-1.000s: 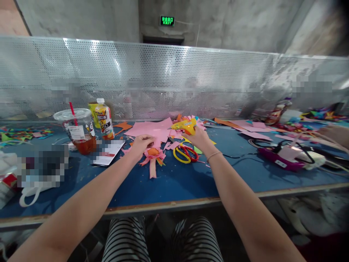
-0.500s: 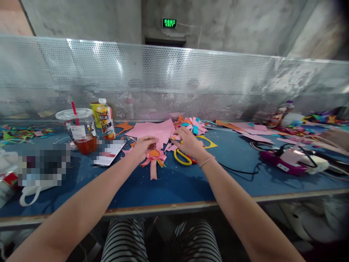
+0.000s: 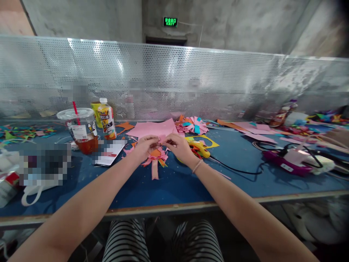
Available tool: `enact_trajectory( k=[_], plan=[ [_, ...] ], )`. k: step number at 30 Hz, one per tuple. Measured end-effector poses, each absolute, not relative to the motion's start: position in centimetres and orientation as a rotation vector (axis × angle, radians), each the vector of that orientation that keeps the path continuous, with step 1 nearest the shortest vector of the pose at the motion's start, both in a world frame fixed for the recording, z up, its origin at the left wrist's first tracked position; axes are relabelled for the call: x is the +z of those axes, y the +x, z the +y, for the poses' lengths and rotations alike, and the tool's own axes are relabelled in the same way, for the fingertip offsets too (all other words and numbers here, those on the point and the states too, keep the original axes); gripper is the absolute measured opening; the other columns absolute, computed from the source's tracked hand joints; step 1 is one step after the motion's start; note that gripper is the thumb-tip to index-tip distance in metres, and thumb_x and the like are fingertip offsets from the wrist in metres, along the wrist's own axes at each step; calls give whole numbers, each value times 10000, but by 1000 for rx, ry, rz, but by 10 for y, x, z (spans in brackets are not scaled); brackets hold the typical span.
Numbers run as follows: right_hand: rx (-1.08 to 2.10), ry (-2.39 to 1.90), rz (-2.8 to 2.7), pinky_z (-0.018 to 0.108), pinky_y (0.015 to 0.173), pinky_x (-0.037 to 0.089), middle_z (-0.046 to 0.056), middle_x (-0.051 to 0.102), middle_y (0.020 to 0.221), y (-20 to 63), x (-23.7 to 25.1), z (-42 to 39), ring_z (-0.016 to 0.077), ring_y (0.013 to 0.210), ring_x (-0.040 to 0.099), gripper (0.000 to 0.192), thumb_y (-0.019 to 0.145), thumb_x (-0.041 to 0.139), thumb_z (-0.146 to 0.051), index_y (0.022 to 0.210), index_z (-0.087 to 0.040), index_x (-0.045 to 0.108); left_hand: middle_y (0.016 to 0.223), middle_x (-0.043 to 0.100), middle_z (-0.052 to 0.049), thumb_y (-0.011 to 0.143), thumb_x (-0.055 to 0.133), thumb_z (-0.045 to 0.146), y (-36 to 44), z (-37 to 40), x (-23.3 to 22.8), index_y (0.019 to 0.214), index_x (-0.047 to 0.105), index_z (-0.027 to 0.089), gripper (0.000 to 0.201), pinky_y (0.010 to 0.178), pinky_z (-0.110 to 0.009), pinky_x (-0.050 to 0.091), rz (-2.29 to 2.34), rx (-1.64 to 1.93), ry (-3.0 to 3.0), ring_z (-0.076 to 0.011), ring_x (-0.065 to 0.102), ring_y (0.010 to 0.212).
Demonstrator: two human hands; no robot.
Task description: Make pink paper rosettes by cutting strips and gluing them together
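My left hand (image 3: 148,146) is closed, its thumb and fingers pinching a small piece of pink paper (image 3: 161,138). Fingertips of my right hand (image 3: 178,145) pinch the same piece from the other side, so the two hands nearly meet. Right below them lies a pink and orange paper flower (image 3: 156,157) with a paper tail hanging toward me. A yellow glue gun (image 3: 201,150) with red parts and a black cord rests just right of my right hand. Behind the hands is a larger sheet of pink paper (image 3: 152,129).
A pink and blue paper rosette (image 3: 196,125) lies behind the glue gun. To the left stand a lidded drink cup (image 3: 81,133) and a juice bottle (image 3: 107,122). A purple power strip (image 3: 286,163) with cords lies right. A perforated metal screen (image 3: 152,80) closes off the back.
My right hand has moved left and met my left hand at the pink paper. The glue gun's body, hidden before behind the right hand, now shows.
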State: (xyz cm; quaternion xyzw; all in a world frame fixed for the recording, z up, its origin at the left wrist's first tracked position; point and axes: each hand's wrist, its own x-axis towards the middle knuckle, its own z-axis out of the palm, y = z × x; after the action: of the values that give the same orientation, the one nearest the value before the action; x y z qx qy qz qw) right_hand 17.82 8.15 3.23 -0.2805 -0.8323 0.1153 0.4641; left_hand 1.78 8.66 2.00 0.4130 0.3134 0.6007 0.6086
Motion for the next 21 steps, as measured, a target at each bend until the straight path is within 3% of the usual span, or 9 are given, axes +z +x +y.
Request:
enact_trajectory(
  k=[5,10,21],
  plan=[
    [455,-783,-1862,274,598,419,8,558,711,174,24,87,132,643,514,108,741,588,-299,755,-202,542,532,590,22,496,707,94,18,84,22,674,579,134,223,558,-230,465,737,1388,978,-82,559,476],
    [679,-766,-1644,259,552,414,-19,520,679,169,21,92,116,592,497,244,664,651,-319,791,-206,476,555,607,1,510,714,139,19,83,22,691,603,119,214,585,-259,480,734,1408,990,-107,585,510],
    [808,-782,-1567,239,552,406,-55,487,626,169,23,93,89,574,477,359,581,703,-334,747,-205,412,601,621,2,514,755,203,19,85,17,713,624,133,248,605,-271,485,695,1397,1056,-122,608,557]
  ],
)
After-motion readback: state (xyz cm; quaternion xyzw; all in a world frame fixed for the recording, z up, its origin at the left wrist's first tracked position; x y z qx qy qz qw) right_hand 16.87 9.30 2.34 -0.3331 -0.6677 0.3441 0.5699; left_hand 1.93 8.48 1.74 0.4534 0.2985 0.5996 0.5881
